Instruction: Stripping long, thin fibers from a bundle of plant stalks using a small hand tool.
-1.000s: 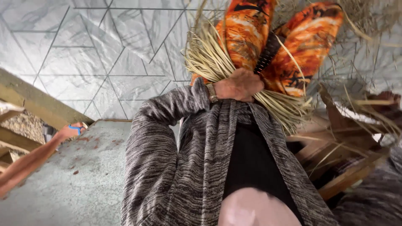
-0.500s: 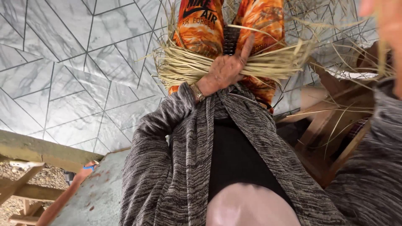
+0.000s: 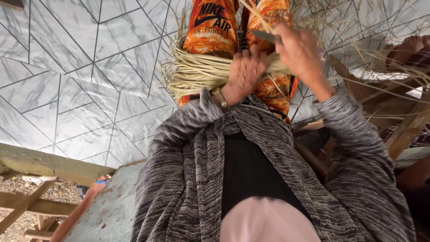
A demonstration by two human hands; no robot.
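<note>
1. Head view: a bundle of pale, dry straw-coloured fibre strands [image 3: 197, 71] lay across the person's lap, over orange patterned trouser legs [image 3: 210, 31]. Its long axis ran roughly left to right across the picture, and its loose ends fanned out toward the left.
2. The left hand [image 3: 244, 71] was closed around the bundle near its middle, fingers curled over the strands in a firm grasp. A gold-coloured wristband [image 3: 219, 98] showed at the grey knitted sleeve [image 3: 179, 134].
3. The right hand [image 3: 300, 49] sat just beside the left, above the same bundle, fingers pinched on a thin flat strand [image 3: 264, 35] that pointed left. Whether it also gripped the bundle could not be told.
4. Both hands were on the bundle; most of it lay to the left of the left hand.
5. Wooden slats [image 3: 403, 130] stood to the right, on a pale marble-patterned tiled floor [image 3: 67, 67].
</note>
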